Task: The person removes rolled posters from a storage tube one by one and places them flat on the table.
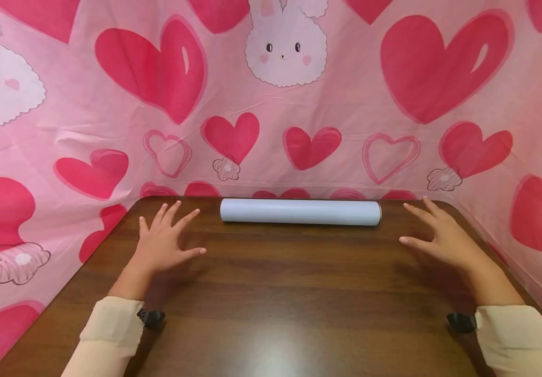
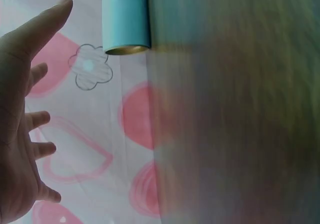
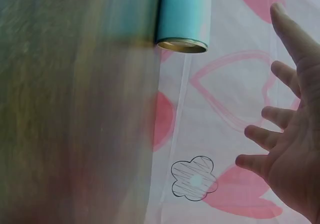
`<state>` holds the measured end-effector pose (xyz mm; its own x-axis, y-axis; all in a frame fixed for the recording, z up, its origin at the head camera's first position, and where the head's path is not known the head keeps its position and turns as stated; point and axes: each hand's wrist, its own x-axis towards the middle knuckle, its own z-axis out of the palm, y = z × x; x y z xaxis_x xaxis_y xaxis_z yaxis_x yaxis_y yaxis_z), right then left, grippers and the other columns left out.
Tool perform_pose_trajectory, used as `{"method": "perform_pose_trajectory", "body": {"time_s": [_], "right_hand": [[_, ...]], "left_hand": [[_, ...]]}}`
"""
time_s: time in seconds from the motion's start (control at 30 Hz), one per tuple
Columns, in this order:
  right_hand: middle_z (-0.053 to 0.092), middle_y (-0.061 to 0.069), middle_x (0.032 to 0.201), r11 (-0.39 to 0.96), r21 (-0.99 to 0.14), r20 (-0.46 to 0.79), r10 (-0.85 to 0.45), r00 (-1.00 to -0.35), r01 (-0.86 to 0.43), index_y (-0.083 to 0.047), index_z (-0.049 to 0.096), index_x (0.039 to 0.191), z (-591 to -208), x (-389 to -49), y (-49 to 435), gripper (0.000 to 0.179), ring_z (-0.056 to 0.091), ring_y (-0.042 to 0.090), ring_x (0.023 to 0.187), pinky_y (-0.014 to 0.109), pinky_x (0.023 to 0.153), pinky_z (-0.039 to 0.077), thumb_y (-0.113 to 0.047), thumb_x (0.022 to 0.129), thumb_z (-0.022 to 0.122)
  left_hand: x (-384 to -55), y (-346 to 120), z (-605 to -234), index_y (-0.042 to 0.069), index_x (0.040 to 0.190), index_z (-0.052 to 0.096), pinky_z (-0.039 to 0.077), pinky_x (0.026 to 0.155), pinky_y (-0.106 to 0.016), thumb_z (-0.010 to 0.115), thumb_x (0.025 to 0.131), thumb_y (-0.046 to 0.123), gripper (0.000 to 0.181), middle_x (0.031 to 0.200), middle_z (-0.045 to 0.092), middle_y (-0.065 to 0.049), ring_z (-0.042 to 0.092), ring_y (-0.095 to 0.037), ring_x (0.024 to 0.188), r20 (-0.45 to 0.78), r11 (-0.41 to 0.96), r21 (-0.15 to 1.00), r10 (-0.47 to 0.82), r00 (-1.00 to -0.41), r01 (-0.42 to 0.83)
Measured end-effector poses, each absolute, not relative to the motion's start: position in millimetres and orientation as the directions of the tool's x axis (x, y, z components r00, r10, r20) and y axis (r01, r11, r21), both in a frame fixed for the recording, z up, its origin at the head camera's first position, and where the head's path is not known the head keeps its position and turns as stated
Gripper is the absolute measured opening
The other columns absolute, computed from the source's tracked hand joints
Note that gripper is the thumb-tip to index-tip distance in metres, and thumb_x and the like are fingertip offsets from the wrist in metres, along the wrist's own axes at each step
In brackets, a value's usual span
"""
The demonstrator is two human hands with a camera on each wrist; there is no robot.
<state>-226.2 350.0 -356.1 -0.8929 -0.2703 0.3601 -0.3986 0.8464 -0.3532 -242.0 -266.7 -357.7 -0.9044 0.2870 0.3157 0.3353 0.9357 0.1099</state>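
Note:
A long white roll [image 1: 300, 212] lies crosswise along the table's far edge. Its open end shows a brown tube core in both wrist views, where the roll [image 2: 126, 18] looks bluish. Left of it, my left hand [image 1: 164, 243] hovers over the table with its fingers spread, holding nothing. On the other side my right hand [image 1: 450, 241] is held likewise, fingers apart and thumb pointing inward toward the roll. Neither hand touches the roll; a gap of table separates each from its nearer end. The right wrist view has the spread right hand [image 3: 295, 134] beside the roll's end [image 3: 184, 23].
The dark brown wooden table [image 1: 275, 293] fills the lower part of the head view. A pink cloth [image 1: 346, 94] with hearts and rabbits hangs behind it and along both sides. Black wrist straps [image 1: 152, 318] sit at the cuffs of the cream sleeves [image 1: 110, 327].

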Motion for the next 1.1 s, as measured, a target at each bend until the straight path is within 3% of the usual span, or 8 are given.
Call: {"method": "perform_pose_trajectory", "body": {"time_s": [0.27, 0.47, 0.53, 0.6, 0.67, 0.77, 0.83, 1.1], "right_hand": [[0.042, 0.034, 0.138, 0.796, -0.402, 0.438, -0.267, -0.858, -0.453, -0.002, 0.052, 0.137, -357.6, -231.0, 351.8, 0.081, 0.039, 0.056, 0.124, 0.072, 0.095, 0.029, -0.019, 0.067, 0.09], [0.048, 0.028, 0.136, 0.765, -0.523, 0.396, -0.172, -0.902, -0.376, 0.001, 0.056, 0.132, -358.4, -232.4, 348.9, 0.068, 0.043, 0.049, 0.122, 0.069, 0.094, 0.033, -0.019, 0.075, 0.086], [0.052, 0.025, 0.133, 0.752, -0.555, 0.39, -0.142, -0.91, -0.355, 0.0, 0.057, 0.131, -359.6, -233.1, 348.4, 0.064, 0.049, 0.041, 0.118, 0.057, 0.095, 0.041, -0.021, 0.077, 0.085], [0.057, 0.02, 0.127, 0.731, -0.593, 0.388, -0.109, -0.915, -0.338, -0.001, 0.058, 0.13, -361.4, -233.7, 347.9, 0.06, 0.055, 0.021, 0.113, 0.036, 0.093, 0.047, -0.021, 0.079, 0.083], [0.063, 0.006, 0.119, 0.708, -0.63, 0.376, -0.081, -0.923, -0.319, -0.003, 0.059, 0.13, -362.7, -234.1, 347.8, 0.058, 0.055, 0.003, 0.105, 0.02, 0.085, 0.045, -0.023, 0.08, 0.082], [0.063, -0.009, 0.112, 0.661, -0.695, 0.337, -0.047, -0.94, -0.283, -0.003, 0.057, 0.131, -363.4, -234.3, 347.4, 0.056, 0.052, -0.012, 0.097, 0.01, 0.076, 0.043, -0.026, 0.084, 0.079], [0.062, -0.016, 0.108, 0.628, -0.732, 0.313, -0.033, -0.949, -0.264, -0.004, 0.057, 0.131, -363.8, -235.5, 347.2, 0.055, 0.055, -0.011, 0.094, 0.011, 0.074, 0.046, -0.026, 0.085, 0.077], [0.064, -0.022, 0.105, 0.5, -0.81, 0.332, -0.04, -0.943, -0.306, -0.007, 0.061, 0.126, -376.1, -247.8, 347.7, 0.042, 0.062, -0.007, 0.092, 0.013, 0.072, 0.05, -0.019, 0.088, 0.074]], "left_hand": [[-255.5, -251.6, -360.3, 0.026, 0.142, 0.05, 0.012, 0.1, -0.078, 0.079, 0.068, 0.06, 0.087, 0.143, 0.04, -0.018, 0.03, -0.042, 0.135, 0.391, 0.899, 0.164, 0.319, -0.863, 0.406], [-266.5, -236.7, -361.1, 0.017, 0.135, 0.057, 0.028, 0.099, -0.068, 0.082, 0.068, 0.053, 0.08, 0.136, 0.047, -0.017, 0.04, -0.038, 0.126, 0.414, 0.856, 0.217, 0.356, -0.838, 0.47], [-270.1, -231.1, -361.7, 0.015, 0.134, 0.058, 0.031, 0.098, -0.066, 0.083, 0.068, 0.051, 0.079, 0.134, 0.048, -0.016, 0.042, -0.037, 0.124, 0.417, 0.838, 0.235, 0.37, -0.83, 0.492], [-273.6, -225.3, -362.5, 0.014, 0.133, 0.059, 0.032, 0.097, -0.064, 0.083, 0.069, 0.05, 0.077, 0.133, 0.049, -0.015, 0.043, -0.036, 0.123, 0.418, 0.824, 0.25, 0.381, -0.824, 0.508], [-277.3, -219.5, -363.1, 0.013, 0.132, 0.06, 0.034, 0.096, -0.063, 0.083, 0.07, 0.049, 0.075, 0.132, 0.05, -0.014, 0.044, -0.034, 0.122, 0.421, 0.814, 0.257, 0.392, -0.818, 0.522], [-283.3, -210.6, -364.2, 0.014, 0.131, 0.061, 0.035, 0.096, -0.061, 0.083, 0.07, 0.047, 0.072, 0.13, 0.052, -0.014, 0.045, -0.032, 0.121, 0.426, 0.801, 0.265, 0.403, -0.81, 0.537], [-287.5, -204.8, -364.6, 0.014, 0.129, 0.062, 0.036, 0.096, -0.059, 0.083, 0.07, 0.046, 0.07, 0.129, 0.052, -0.013, 0.046, -0.03, 0.12, 0.43, 0.791, 0.273, 0.408, -0.805, 0.547], [-302.6, -178.0, -366.4, 0.01, 0.124, 0.065, 0.039, 0.097, -0.056, 0.084, 0.072, 0.04, 0.064, 0.123, 0.057, -0.01, 0.05, -0.027, 0.116, 0.445, 0.742, 0.327, 0.425, -0.788, 0.585]]}}
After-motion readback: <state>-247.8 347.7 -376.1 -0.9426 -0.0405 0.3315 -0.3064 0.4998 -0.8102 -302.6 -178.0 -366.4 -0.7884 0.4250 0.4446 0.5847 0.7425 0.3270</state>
